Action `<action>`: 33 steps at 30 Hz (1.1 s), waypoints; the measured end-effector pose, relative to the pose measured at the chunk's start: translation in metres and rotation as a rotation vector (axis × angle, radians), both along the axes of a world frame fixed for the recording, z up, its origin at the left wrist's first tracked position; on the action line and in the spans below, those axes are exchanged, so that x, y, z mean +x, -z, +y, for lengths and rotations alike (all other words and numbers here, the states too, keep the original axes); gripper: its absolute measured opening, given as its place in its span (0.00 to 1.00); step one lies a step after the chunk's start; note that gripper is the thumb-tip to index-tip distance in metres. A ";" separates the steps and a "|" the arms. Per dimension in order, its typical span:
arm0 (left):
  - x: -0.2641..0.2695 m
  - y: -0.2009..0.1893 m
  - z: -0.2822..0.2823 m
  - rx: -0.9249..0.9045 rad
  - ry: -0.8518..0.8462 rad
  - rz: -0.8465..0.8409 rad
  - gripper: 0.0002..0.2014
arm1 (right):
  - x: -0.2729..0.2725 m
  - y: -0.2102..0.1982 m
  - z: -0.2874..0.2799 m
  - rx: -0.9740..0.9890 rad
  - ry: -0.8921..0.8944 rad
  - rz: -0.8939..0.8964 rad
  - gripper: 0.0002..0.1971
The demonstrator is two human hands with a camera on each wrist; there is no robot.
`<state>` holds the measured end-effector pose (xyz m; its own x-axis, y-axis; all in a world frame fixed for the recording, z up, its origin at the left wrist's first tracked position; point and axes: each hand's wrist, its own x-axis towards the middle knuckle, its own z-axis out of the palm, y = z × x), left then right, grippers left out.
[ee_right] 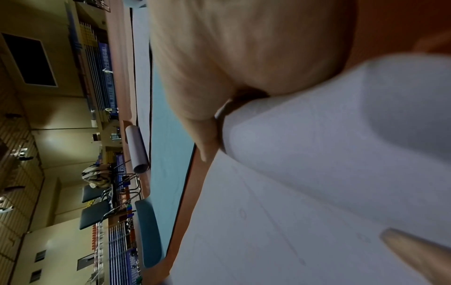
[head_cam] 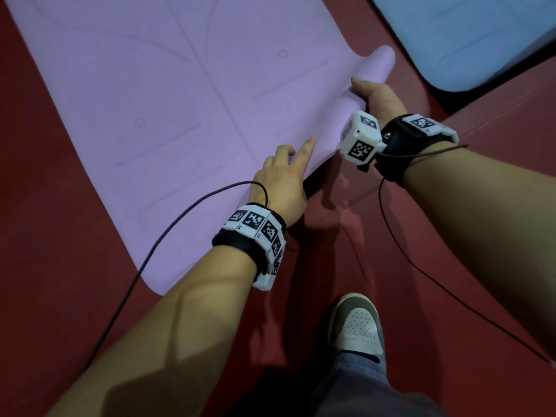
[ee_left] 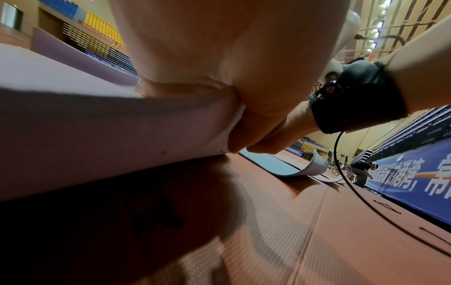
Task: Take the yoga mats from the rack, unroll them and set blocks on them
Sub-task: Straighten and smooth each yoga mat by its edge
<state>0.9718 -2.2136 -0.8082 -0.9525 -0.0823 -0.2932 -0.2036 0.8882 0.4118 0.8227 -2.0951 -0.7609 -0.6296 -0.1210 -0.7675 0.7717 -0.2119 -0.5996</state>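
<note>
Just two hands (head_cam: 325,136), two mats (head_cam: 168,94)

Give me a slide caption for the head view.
Both hands, left and right, unrolling a purple foam yoga mat on red floor.

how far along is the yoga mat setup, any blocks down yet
Done: the blue mat lies on the red floor, one end curling up. In hand: the purple mat is mostly flat; the left hand pinches its near edge, and the right hand grips the curl. Left: flattening that end and placing blocks; none show.
</note>
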 end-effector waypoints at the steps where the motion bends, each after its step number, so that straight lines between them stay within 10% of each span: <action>1: 0.000 0.000 -0.001 0.005 -0.004 -0.006 0.44 | 0.000 0.000 -0.002 -0.005 0.005 0.001 0.15; 12: 0.008 -0.001 -0.010 0.015 -0.019 -0.077 0.43 | 0.000 0.018 0.009 0.028 0.070 -0.027 0.18; 17: 0.029 0.007 -0.020 -0.063 0.042 -0.208 0.47 | -0.011 0.077 0.042 0.520 -0.029 0.097 0.52; 19: 0.038 0.011 -0.022 -0.091 0.036 -0.232 0.46 | -0.001 0.077 0.046 0.805 -0.202 0.174 0.64; 22: 0.051 0.018 -0.021 -0.137 0.003 -0.241 0.44 | 0.028 0.057 0.047 1.297 -0.864 0.382 0.41; 28: 0.067 0.025 -0.019 -0.186 -0.117 -0.222 0.37 | 0.066 0.052 0.020 1.001 -1.517 0.662 0.46; 33: 0.063 0.014 -0.018 -0.185 -0.133 -0.088 0.32 | 0.071 0.047 0.016 1.259 -1.771 0.837 0.39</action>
<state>1.0347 -2.2312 -0.8223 -0.9009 -0.2658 -0.3431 -0.3521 0.9097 0.2199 0.8936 -2.0791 -0.8079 -0.5838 -0.5500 -0.5972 -0.6748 0.7377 -0.0198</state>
